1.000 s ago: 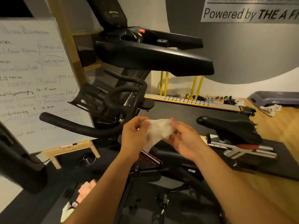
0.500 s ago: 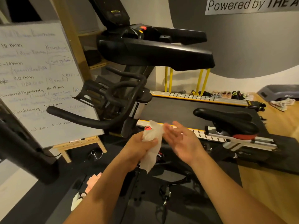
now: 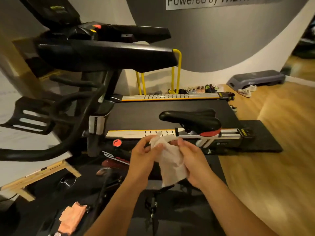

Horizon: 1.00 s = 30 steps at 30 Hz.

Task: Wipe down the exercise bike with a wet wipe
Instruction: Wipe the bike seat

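Observation:
A white wet wipe hangs crumpled between both my hands, in front of the exercise bike. My left hand pinches its top left corner. My right hand grips its right side. The bike's black saddle with a red underside is just above and right of my hands. Its black handlebars curve away at the left, and a red knob sits on the frame left of my left hand. The bike's lower frame is partly hidden by my arms.
A black treadmill with a big console stands behind the bike. A whiteboard on a wooden stand is at the left. Orange cloth lies on the dark floor mat. Wooden floor, shoes and a grey step platform are at the right.
The view has swung right and down, bringing the saddle closer to centre. My right hand, open beside the wipe half a second ago, now holds it again, and the wipe hangs between both hands.

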### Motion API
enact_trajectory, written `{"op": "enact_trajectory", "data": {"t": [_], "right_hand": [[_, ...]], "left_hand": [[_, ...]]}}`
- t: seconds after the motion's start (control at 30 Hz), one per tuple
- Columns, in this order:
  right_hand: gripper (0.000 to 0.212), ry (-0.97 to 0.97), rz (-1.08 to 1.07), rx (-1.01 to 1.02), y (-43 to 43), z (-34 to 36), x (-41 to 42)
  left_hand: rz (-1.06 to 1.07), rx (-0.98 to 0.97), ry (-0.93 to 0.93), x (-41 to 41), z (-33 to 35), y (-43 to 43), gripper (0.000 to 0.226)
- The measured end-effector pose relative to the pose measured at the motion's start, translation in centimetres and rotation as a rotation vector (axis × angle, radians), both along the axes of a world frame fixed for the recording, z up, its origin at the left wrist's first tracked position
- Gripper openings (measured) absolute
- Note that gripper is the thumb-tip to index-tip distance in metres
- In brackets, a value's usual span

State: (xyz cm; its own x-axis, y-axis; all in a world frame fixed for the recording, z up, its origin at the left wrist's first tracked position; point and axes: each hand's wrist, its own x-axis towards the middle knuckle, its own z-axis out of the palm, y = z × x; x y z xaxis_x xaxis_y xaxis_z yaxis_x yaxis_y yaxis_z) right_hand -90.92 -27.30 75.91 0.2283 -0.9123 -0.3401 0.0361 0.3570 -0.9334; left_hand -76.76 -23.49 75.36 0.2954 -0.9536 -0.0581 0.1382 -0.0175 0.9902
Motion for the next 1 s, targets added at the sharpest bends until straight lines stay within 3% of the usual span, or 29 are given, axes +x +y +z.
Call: {"op": "enact_trajectory", "data": {"t": [0.1, 0.2, 0.47, 0.63, 0.7, 0.83, 0.93, 1.0], "right_hand": [[0.047, 0.074, 0.090, 0.023, -1.5, -0.2, -2.4], [0.028, 0.189, 0.168, -0.067, -3.4, -0.5, -4.0], [0.005, 0.087, -0.290, -0.168, -8.8, -1.3, -5.0], [0.021, 0.187, -0.474, -0.273, -11.0, -0.8, -4.9], [0.026, 0.253, -0.452, -0.348, -11.3, -0.4, -5.0], [0.026, 0.436, -0.298, -0.493, -11.9, 0.3, -6.1], [0.030, 0.639, -0.197, -0.569, -12.4, 0.0, -7.2], [0.020, 0.725, -0.173, -0.660, -12.8, -0.1, -7.5]], "left_hand": [[-0.075, -0.019, 0.017, -1.6, -0.5, -2.6, 0.035], [-0.233, -0.042, -0.127, -2.8, -0.6, -5.8, 0.036], [-0.301, 0.078, -0.077, -1.9, 0.2, -13.4, 0.051], [-0.497, 0.043, -0.031, -0.9, -0.2, -15.8, 0.036], [-0.511, 0.029, -0.152, -1.1, -0.9, -16.6, 0.030], [-0.340, -0.069, -0.657, -1.0, -1.7, -18.0, 0.016], [-0.317, -0.151, -0.759, -0.9, -1.5, -18.0, 0.006], [-0.311, -0.265, -0.865, -1.0, -1.8, -18.1, 0.016]]}}
